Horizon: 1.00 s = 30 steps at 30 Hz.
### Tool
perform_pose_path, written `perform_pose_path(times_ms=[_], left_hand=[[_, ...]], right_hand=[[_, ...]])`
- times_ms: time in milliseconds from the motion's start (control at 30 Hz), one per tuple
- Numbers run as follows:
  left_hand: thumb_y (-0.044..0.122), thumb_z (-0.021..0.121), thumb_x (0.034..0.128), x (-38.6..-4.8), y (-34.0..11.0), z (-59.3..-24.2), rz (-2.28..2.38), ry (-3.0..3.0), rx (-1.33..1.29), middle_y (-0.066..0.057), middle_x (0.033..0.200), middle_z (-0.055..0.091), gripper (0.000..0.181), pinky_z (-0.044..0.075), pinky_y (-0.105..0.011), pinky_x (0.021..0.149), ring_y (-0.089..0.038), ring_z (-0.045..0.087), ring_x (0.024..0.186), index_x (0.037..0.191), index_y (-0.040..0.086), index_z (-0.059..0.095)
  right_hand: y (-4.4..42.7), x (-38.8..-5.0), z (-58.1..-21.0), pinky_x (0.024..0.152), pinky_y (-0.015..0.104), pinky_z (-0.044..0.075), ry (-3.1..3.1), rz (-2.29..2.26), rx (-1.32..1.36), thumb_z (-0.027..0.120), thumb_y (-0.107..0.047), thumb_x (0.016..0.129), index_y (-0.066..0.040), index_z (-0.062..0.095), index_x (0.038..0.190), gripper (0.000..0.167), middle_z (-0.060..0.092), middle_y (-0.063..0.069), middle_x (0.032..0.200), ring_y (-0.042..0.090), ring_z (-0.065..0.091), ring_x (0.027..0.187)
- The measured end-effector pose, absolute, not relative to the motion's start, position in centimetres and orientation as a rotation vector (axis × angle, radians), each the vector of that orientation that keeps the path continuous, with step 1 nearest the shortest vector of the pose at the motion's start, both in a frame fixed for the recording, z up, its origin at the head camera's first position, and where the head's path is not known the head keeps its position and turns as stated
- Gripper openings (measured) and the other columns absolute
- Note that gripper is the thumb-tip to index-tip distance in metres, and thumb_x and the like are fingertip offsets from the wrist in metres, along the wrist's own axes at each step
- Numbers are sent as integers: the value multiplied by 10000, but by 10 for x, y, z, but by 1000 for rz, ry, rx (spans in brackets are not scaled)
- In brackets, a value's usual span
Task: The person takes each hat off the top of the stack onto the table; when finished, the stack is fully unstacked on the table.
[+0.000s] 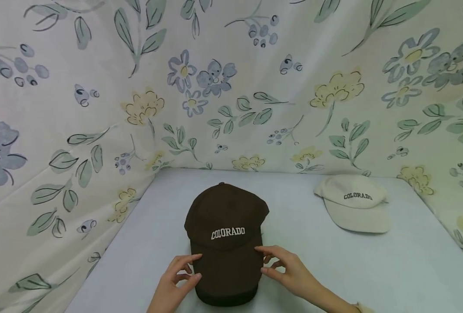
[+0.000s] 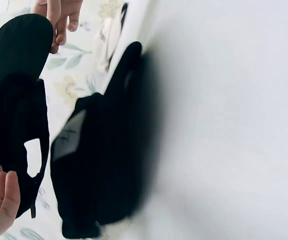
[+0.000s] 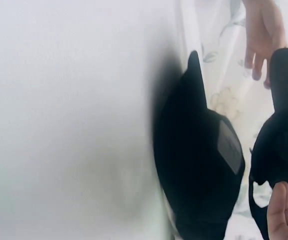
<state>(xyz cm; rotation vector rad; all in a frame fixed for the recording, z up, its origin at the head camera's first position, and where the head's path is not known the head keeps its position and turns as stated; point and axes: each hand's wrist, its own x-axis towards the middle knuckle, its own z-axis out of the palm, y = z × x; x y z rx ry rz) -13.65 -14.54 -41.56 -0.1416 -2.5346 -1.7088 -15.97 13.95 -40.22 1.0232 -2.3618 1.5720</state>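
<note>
A brown cap [image 1: 226, 217] with white COLORADO lettering is held up by both hands, its brim toward me. At the left edge of its brim, my left hand [image 1: 176, 280] pinches with fingers and thumb. My right hand [image 1: 288, 269] pinches the brim's right edge. In the wrist views a gap shows between this cap and a black cap [image 2: 103, 165] under it on the table. That lower cap bears a light grey patch [image 3: 229, 146]. From the head view only its black brim [image 1: 226, 299] shows below the brown one.
A cream cap [image 1: 350, 202] with dark COLORADO lettering lies at the back right of the white table [image 1: 345, 269]. Floral cloth [image 1: 231, 130] hangs behind the table and along both sides.
</note>
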Motion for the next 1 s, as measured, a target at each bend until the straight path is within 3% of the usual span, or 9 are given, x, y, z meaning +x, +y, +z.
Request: perform_pose_path(times_ms=[333, 500, 800, 1000], left_hand=[[176, 642, 802, -153, -117, -393, -1590, -2538, -417, 1, 951, 461, 362, 475, -261, 661, -148, 438, 745, 1150, 235, 562], [164, 626, 820, -168, -92, -380, -1528, -2534, -580, -1, 990, 460, 376, 472, -252, 675, -148, 454, 764, 1182, 225, 547], [91, 603, 835, -194, -50, -369, -1494, -2546, -750, -12, 1062, 452, 416, 464, -241, 695, -189, 471, 827, 1222, 218, 519], [55, 590, 837, -205, -24, -367, -1474, -2530, -839, -62, 1021, 422, 414, 453, -230, 657, -194, 464, 790, 1228, 165, 513]], right_hand=[[174, -174, -411, 645, 263, 489, -2337, 1504, 923, 651, -64, 781, -78, 523, 1200, 438, 573, 27, 1033, 137, 516, 864], [199, -176, -400, 666, 255, 487, -2355, 1510, 766, 659, -36, 769, -101, 542, 1186, 439, 565, 16, 1046, 119, 510, 872], [239, -178, -384, 692, 206, 471, -2388, 1398, 629, 641, 48, 759, -76, 525, 1205, 478, 554, 34, 1052, 88, 504, 882], [257, -179, -387, 684, 202, 471, -2404, 1408, 573, 615, 52, 783, -42, 497, 1228, 470, 535, 75, 1097, 53, 508, 901]])
